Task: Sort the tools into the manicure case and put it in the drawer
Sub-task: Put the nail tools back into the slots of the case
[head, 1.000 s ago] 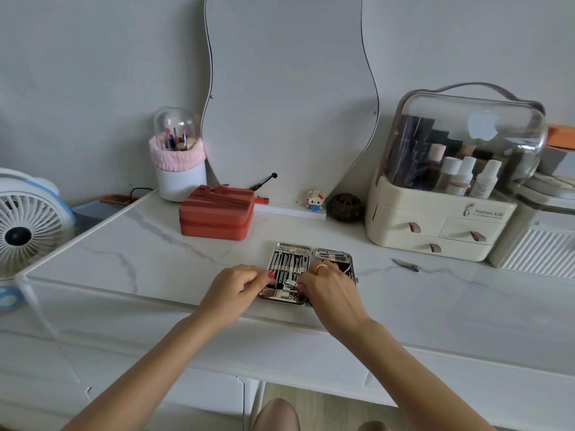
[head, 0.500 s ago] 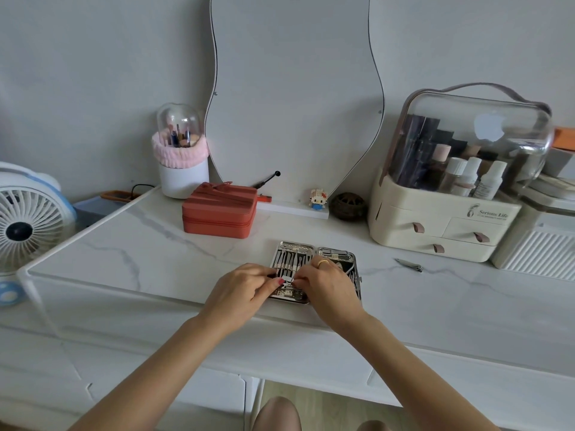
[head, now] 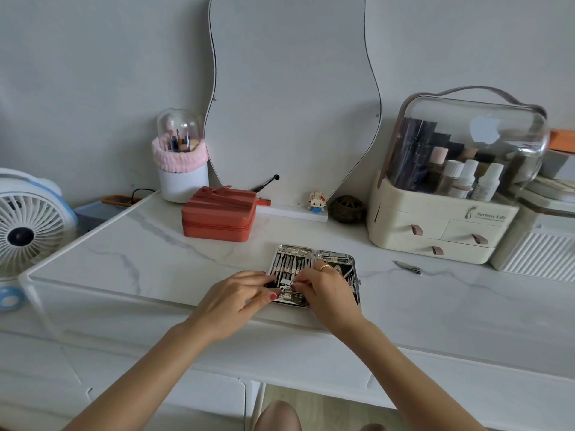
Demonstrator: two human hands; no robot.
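We found the manicure case [head: 292,259] lying open and flat on the marble tabletop [head: 155,253], directly under and just beyond both hands, near the front edge. Its left half held a row of slim metal tools in loops; its right half, partly hidden by the right hand, held a few more.

The left hand [head: 236,301] rested at the case's near left corner, fingers curled, their tips meeting a small silvery tool [head: 285,282] over the lower left half. The right hand [head: 326,293], wearing a gold ring [head: 324,267], lay across the case's middle and near right part, its fingertips pinching the same small tool from the other side. How firmly the left fingers gripped it we could not tell; they seemed to pinch it.

Well to the right of the right hand, a single nail clipper [head: 408,267] lay loose on the tabletop. Beyond it stood a cream cosmetics organiser [head: 435,225] with small drawers and a clear domed lid.

Beyond the left hand sat a red zipped box [head: 217,219], and behind that a white brush holder [head: 182,181] with a pink band and clear dome. A wavy mirror [head: 292,98] leaned against the wall beyond both hands, with a small toy figure [head: 316,201] and a dark round ornament [head: 347,209] at its foot. Far left of the left hand stood a white fan [head: 28,231].
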